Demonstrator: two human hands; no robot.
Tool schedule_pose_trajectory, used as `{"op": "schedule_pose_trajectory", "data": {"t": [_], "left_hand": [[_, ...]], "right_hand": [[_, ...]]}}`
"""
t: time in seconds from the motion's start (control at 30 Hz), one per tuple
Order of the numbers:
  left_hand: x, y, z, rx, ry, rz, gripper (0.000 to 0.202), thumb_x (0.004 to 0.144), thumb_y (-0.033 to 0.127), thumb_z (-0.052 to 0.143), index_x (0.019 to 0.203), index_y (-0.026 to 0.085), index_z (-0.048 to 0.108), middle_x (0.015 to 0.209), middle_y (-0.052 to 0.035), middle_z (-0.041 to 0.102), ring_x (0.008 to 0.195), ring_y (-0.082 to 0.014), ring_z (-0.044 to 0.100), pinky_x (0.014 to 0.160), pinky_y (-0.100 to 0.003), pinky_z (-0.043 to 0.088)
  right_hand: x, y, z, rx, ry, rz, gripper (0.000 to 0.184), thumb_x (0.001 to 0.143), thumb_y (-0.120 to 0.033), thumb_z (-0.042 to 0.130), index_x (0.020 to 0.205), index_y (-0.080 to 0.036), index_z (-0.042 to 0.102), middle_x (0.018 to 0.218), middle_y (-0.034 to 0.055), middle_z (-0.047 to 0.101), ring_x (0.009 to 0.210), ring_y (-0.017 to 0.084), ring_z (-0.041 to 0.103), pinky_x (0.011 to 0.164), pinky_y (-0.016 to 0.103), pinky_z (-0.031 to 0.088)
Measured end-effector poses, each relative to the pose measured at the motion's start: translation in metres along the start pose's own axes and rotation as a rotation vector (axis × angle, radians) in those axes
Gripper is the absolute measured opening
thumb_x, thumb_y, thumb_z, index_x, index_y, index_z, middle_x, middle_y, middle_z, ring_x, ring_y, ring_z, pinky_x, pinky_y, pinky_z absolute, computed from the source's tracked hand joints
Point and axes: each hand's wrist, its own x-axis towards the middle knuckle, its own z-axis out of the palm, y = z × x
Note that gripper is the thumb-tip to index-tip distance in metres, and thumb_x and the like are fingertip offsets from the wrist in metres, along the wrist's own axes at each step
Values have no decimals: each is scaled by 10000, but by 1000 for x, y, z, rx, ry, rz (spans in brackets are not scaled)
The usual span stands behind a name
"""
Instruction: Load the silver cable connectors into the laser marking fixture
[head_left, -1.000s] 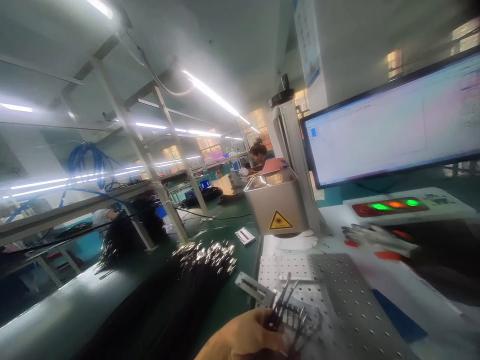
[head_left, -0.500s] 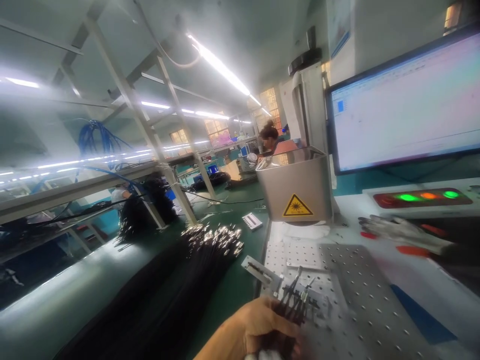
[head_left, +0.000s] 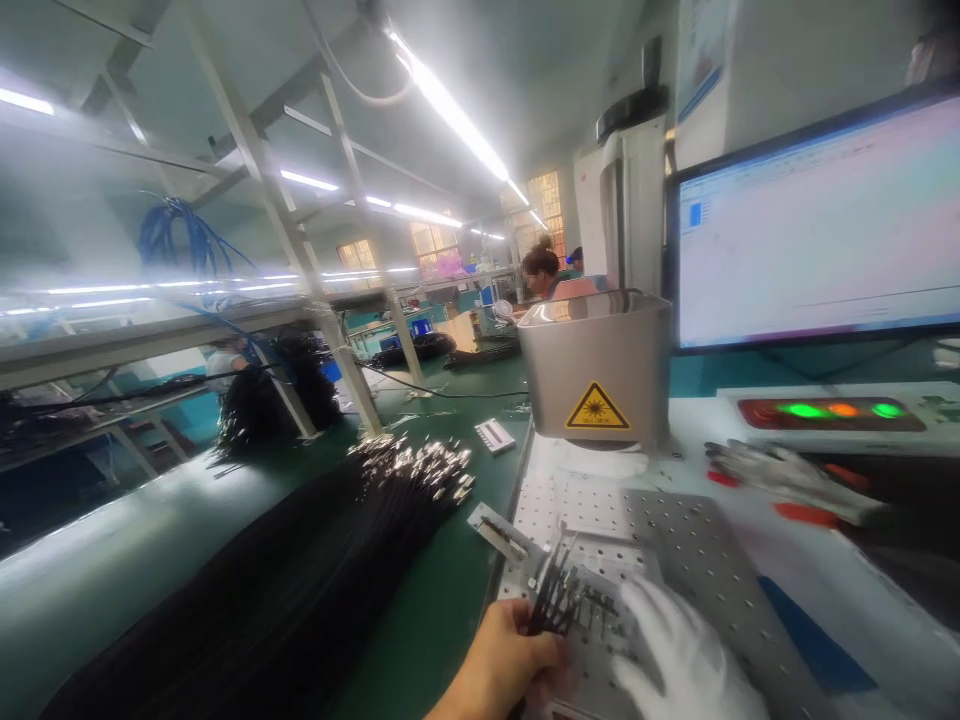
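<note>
Here's the left hand (head_left: pixel 517 652), thumb and fingers pinching a bunch of cables (head_left: pixel 553 598) above the holed plate (head_left: pixel 694 535)! Alongside, the gloved right hand (head_left: pixel 679 650) parts thumb from fingers by the jig (head_left: pixel 598 598); blur hides any contact. A cable pile (head_left: pixel 322 560) sprawls leftward across the green table (head_left: pixel 442 605).

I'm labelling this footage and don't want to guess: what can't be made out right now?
All in the head view:
Number of dark strands in the left hand: overlapping and blurred.
Perforated plate: partly hidden by the gloved right hand.
Monitor: text too small; right side cut off by picture edge.
Warning sign: lettering too small.
Black bundle: near end cut off by bottom edge.
</note>
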Motion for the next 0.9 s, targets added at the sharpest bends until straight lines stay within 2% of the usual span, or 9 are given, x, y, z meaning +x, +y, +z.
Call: {"op": "schedule_pose_trajectory", "data": {"t": [0.03,0.07,0.13,0.2,0.3,0.4,0.47,0.7,0.9], "left_hand": [[-1,0,1,-1,-31,-6,245,578,263,591,741,108,496,655,-99,627,405,-67,418,382,-190,250],[-2,2,3,8,-59,-5,250,646,292,591,776,104,487,692,-112,640,400,-60,417,381,-187,250],[-5,6,8,42,-72,-17,186,826,272,516,857,100,454,729,-118,653,386,-45,401,381,-183,255],[-6,10,14,86,8,-59,60,918,158,428,898,102,426,679,-77,636,375,-37,370,381,-183,245],[-2,8,22,90,141,-61,68,884,46,447,872,112,438,589,-3,584,363,-39,343,385,-195,231],[7,-4,23,89,150,81,29,829,86,519,819,103,498,612,4,579,396,-49,368,425,-212,261],[9,-10,23,151,172,135,57,781,142,566,800,88,559,625,1,567,449,-65,405,469,-222,290],[-11,1,31,392,297,200,227,709,205,565,842,80,700,730,-22,583,699,-120,477,646,-235,338],[-24,16,41,536,283,163,83,691,148,565,722,91,617,677,-8,473,694,-104,411,637,-229,273]], "right_hand": [[7,9,14,-52,71,15,435,814,-501,383,1156,-332,591,1251,-136,477,1117,-63,358,904,95,316],[12,15,27,-78,240,24,370,821,-478,375,1057,-351,629,1162,-173,516,1100,-75,341,921,101,276],[18,15,43,-81,268,59,339,837,-394,351,970,-340,658,1101,-172,539,1100,-88,320,999,111,218],[18,9,45,-69,277,90,346,838,-345,334,916,-303,668,1042,-142,558,1089,-80,308,1015,109,183],[15,7,36,-109,250,51,287,808,-365,400,915,-309,660,1016,-153,558,1075,-67,296,1005,99,169],[11,13,31,-183,228,-35,265,697,-451,586,931,-343,649,1016,-178,552,1071,-64,296,997,93,168],[8,15,32,-211,239,-24,302,635,-455,653,919,-353,650,1023,-182,549,1085,-56,304,1013,95,174],[8,8,23,-175,224,-55,193,710,-334,543,863,-375,654,1063,-186,537,1101,-48,312,1040,125,180],[11,12,21,-170,196,-136,295,743,-335,437,950,-480,590,1022,-135,541,1055,-51,286,993,147,143]]}}
